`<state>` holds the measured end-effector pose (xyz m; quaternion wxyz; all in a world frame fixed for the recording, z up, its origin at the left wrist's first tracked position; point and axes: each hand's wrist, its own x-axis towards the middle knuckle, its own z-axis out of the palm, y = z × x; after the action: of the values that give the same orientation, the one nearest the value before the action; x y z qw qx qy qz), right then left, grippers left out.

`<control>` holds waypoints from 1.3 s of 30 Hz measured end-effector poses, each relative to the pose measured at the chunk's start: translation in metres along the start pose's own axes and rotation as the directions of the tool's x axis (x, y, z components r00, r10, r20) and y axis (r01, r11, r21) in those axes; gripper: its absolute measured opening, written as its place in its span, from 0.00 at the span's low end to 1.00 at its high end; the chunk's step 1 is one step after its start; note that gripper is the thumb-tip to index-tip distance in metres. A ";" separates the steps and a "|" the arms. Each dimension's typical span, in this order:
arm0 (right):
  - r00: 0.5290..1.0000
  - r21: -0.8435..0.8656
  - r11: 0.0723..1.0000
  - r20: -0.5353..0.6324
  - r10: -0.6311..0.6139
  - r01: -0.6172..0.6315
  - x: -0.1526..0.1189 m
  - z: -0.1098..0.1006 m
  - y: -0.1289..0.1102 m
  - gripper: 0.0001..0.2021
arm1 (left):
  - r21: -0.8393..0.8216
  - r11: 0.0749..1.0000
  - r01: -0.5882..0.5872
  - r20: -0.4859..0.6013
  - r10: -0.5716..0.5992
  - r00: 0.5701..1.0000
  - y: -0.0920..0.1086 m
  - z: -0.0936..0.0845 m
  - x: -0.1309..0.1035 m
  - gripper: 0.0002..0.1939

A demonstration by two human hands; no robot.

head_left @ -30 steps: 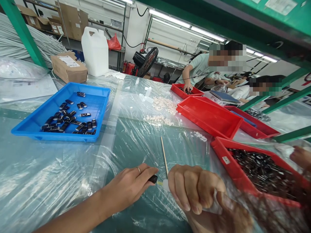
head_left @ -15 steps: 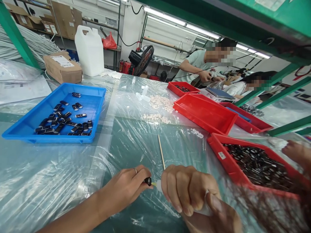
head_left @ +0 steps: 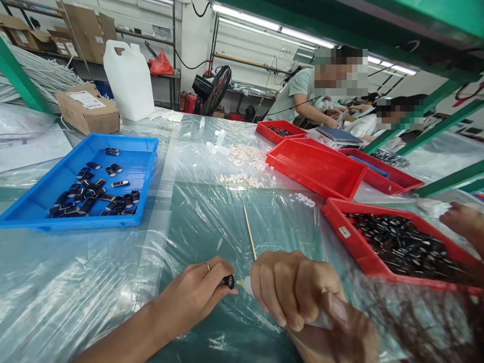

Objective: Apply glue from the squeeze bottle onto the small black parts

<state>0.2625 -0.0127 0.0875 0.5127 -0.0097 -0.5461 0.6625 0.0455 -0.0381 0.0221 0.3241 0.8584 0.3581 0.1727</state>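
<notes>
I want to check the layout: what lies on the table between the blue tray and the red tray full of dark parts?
In the head view, between blue tray and red tray: wrinkled plastic sheet and a thin wooden stick.

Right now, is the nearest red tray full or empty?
Full: small dark parts cover the nearest red tray almost to its rim.

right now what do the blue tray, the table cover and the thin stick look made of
Blue tray: looks like moulded plastic, an even glossy colour with a rolled rim. Table cover: clear thin plastic film, wrinkled and shining, with the green top showing through. Stick: pale and matt, probably wood or bamboo; too thin to tell which.
</notes>
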 end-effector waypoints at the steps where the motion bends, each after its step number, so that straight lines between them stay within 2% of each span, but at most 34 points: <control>1: 1.000 0.014 1.000 0.003 0.001 -0.001 0.000 0.000 0.000 0.35 | -0.014 1.000 -0.002 -0.028 0.001 1.000 0.000 -0.001 0.000 0.08; 4: 0.999 0.042 0.999 0.035 -0.004 0.003 -0.002 0.000 0.003 0.39 | -0.010 1.000 -0.029 -0.113 0.027 0.993 -0.004 0.002 -0.001 0.05; 6: 0.999 0.033 0.999 0.033 0.001 -0.002 -0.004 0.001 0.004 0.38 | -0.021 0.999 -0.033 -0.127 0.030 0.991 -0.005 0.003 0.000 0.06; 10: 0.991 -0.049 0.997 -0.126 0.045 -0.051 -0.007 0.006 0.004 0.36 | -0.017 0.999 -0.027 -0.103 0.025 0.994 -0.001 0.001 0.004 0.04; 14: 0.949 -0.146 0.976 -0.294 0.116 -0.165 -0.011 0.008 0.005 0.36 | 0.009 0.998 -0.065 -0.154 0.066 0.986 -0.002 0.000 0.005 0.05; 17: 0.926 -0.169 0.963 -0.352 0.139 -0.209 -0.014 0.007 0.007 0.36 | 0.033 0.997 -0.065 -0.141 0.069 0.988 -0.006 0.004 0.004 0.07; 20: 0.945 -0.138 0.975 -0.301 0.127 -0.175 -0.018 0.007 0.010 0.36 | 0.061 0.992 -0.112 -0.162 0.121 0.979 -0.009 0.009 0.003 0.09; 23: 0.980 -0.082 0.992 -0.183 0.083 -0.099 -0.022 0.004 0.012 0.38 | 0.109 0.985 -0.135 -0.171 0.153 0.973 -0.009 0.010 0.003 0.10; 27: 0.997 -0.004 0.999 -0.066 0.036 -0.037 -0.017 0.003 0.011 0.39 | 0.160 0.979 -0.129 -0.112 0.148 0.983 -0.005 0.006 0.003 0.15; 33: 1.000 -0.008 1.000 -0.026 0.016 -0.016 0.001 0.007 0.000 0.34 | 0.150 0.976 -0.159 -0.103 0.175 0.979 -0.003 0.000 0.004 0.15; 36: 1.000 0.006 1.000 -0.026 0.018 -0.018 0.000 0.009 0.000 0.36 | 0.147 0.979 -0.140 -0.073 0.152 0.986 -0.001 -0.002 0.005 0.16; 39: 0.999 0.000 1.000 -0.046 0.021 -0.021 -0.001 0.009 0.000 0.37 | 0.241 0.957 -0.158 -0.060 0.178 0.982 0.001 -0.005 0.005 0.15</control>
<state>0.2578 -0.0200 0.0901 0.5182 -0.0310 -0.5341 0.6672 0.0465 -0.0324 0.0270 0.1894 0.9104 0.3147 0.1906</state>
